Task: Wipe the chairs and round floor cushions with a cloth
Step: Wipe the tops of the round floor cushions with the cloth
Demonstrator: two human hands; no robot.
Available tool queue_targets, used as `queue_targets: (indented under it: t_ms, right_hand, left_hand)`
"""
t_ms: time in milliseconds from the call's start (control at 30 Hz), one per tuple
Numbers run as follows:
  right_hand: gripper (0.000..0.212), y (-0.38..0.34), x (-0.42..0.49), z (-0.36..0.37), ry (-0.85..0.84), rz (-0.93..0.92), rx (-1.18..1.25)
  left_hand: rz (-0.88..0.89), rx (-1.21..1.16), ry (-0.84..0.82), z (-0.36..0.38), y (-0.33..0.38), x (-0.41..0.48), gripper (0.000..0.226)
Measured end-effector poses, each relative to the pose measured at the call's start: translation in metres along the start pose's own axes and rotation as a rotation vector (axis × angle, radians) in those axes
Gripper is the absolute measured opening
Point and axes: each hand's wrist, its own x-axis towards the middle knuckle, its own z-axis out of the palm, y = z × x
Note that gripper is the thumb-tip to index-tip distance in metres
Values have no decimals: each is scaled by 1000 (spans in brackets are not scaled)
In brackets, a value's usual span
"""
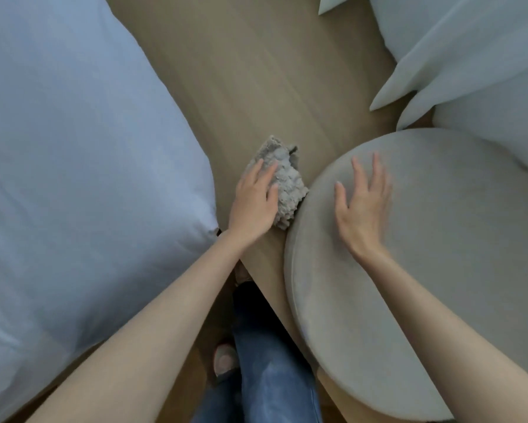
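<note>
A round grey floor cushion (424, 270) fills the right half of the view. My right hand (362, 206) lies flat on its top with the fingers spread and straight. A crumpled grey cloth (285, 181) rests on the wooden floor against the cushion's left edge. My left hand (253, 203) rests on the cloth with its fingers stretched over it, pressing it at the cushion's side.
A large pale blue cushion or bedding (82, 178) bulges in from the left. White fabric (470, 56) drapes down at the upper right behind the round cushion. A strip of wooden floor (250, 71) runs between them. My jeans-clad leg (269, 370) is below.
</note>
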Motion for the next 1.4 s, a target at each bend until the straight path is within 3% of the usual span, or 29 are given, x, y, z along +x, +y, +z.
queue_targets:
  t_ms: [133, 500, 733, 967, 1133, 1267, 1400]
  right_hand:
    - [65, 19, 20, 23, -86, 181, -75]
    - [66, 29, 18, 52, 62, 112, -256]
    - [66, 28, 16, 50, 60, 115, -261]
    - [64, 27, 16, 53, 75, 120, -283]
    - [64, 28, 15, 53, 101, 112, -272]
    - [64, 29, 15, 55, 113, 112, -271]
    - [64, 30, 16, 54, 119, 115, -273]
  left_hand:
    - [-7, 299, -167, 28, -14, 42, 59]
    - [505, 698, -252, 53, 11, 131, 66]
    - [306, 487, -99, 52, -48, 31, 47]
    - [105, 511, -125, 86, -89, -87, 55]
    - [144, 559, -52, 81, -90, -69, 57]
    - [22, 514, 157, 61, -81, -8, 56]
    - [-2, 460, 195, 64, -79, -4, 53]
